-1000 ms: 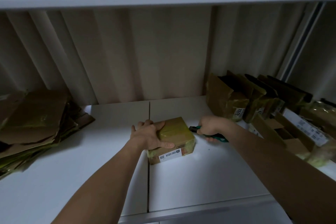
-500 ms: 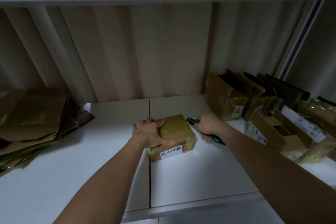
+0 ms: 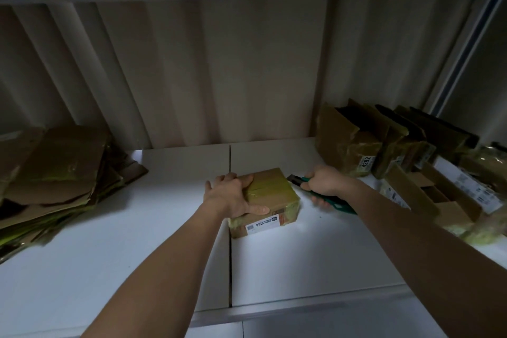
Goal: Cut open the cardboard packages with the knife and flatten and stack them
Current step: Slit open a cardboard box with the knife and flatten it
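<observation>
While left hand (image 3: 233,197) clamps box (image 3: 270,195) mid-table | right hand (image 3: 322,182) grips knife (image 3: 297,180) | slip risks cutting thumb

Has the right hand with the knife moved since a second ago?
Yes. The right hand brought the knife leftward to the taped box, away from the opened boxes.

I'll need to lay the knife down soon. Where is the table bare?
Bare: the white table between the flattened stack and the taped box, and its near strip. Crowded: the right side, packed with unopened packages.
</observation>
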